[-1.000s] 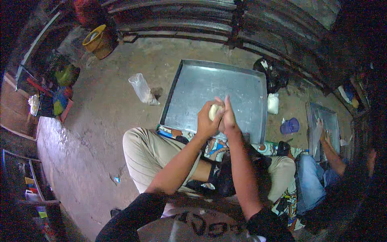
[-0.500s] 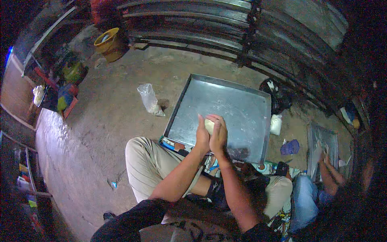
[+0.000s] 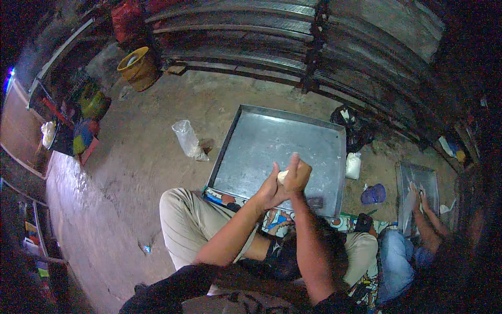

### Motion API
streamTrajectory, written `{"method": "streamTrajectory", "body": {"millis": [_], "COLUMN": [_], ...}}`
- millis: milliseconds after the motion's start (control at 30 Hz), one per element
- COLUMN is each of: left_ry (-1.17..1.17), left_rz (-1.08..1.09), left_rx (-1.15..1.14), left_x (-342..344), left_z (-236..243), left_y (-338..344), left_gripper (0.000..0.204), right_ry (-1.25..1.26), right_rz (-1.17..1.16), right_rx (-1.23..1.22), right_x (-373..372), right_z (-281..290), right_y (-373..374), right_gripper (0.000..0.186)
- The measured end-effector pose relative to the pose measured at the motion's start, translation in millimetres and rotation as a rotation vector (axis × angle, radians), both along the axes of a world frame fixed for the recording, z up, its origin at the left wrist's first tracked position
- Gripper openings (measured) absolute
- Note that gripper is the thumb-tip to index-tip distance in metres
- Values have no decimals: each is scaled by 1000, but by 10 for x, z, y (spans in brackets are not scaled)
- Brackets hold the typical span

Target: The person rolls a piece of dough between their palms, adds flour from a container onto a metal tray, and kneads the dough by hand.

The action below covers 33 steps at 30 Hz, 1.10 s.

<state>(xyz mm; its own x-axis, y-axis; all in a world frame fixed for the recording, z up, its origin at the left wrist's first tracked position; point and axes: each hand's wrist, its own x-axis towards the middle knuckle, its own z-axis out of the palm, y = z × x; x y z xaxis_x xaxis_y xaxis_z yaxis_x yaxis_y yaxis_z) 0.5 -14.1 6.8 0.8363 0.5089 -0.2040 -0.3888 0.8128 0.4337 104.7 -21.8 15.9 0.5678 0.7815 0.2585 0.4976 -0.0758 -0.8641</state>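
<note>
A pale lump of dough (image 3: pixel 283 176) is pressed between my two palms above the near edge of a large square metal tray (image 3: pixel 272 141) on the floor. My left hand (image 3: pixel 267 189) cups the lump from the left, and my right hand (image 3: pixel 299 175) closes over it from the right. Only a small part of the dough shows between my hands. I sit cross-legged in beige trousers on a patterned mat (image 3: pixel 277 220) just behind the tray.
A clear plastic bag (image 3: pixel 189 140) lies left of the tray, a white bag (image 3: pixel 353 165) and a black bag (image 3: pixel 351 125) to its right. Another person's hands (image 3: pixel 418 196) work at a smaller tray (image 3: pixel 415 175) on the right. A yellow bucket (image 3: pixel 137 67) stands far left by corrugated metal walls.
My hands have stayed pressed together on the dough while shifting slightly over the tray's near edge, and the right hand has closed further over the lump. The view has tilted a little.
</note>
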Motion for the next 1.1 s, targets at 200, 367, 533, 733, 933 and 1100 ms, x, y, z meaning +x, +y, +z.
{"method": "streamTrajectory", "body": {"millis": [200, 367, 533, 733, 933, 1100], "left_ry": [146, 84, 180, 451, 764, 966], "left_rz": [-38, 316, 483, 654, 615, 589], "left_rx": [-89, -73, -57, 123, 559, 1142], "left_x": [-192, -266, -167, -182, -173, -145], "left_z": [-13, -324, -396, 20, 10, -305], "left_y": [239, 366, 349, 264, 266, 267], "left_gripper": [67, 47, 42, 41, 47, 50], "right_ry": [-248, -312, 202, 642, 614, 400], "right_rz": [86, 176, 134, 239, 98, 77], "right_rx": [64, 131, 85, 109, 91, 157], "right_x": [-173, -408, -451, -621, -668, -463], "right_z": [10, -81, -334, -94, -74, -329], "right_y": [15, 107, 187, 24, -65, 15], "right_gripper": [32, 30, 45, 58, 59, 58]}}
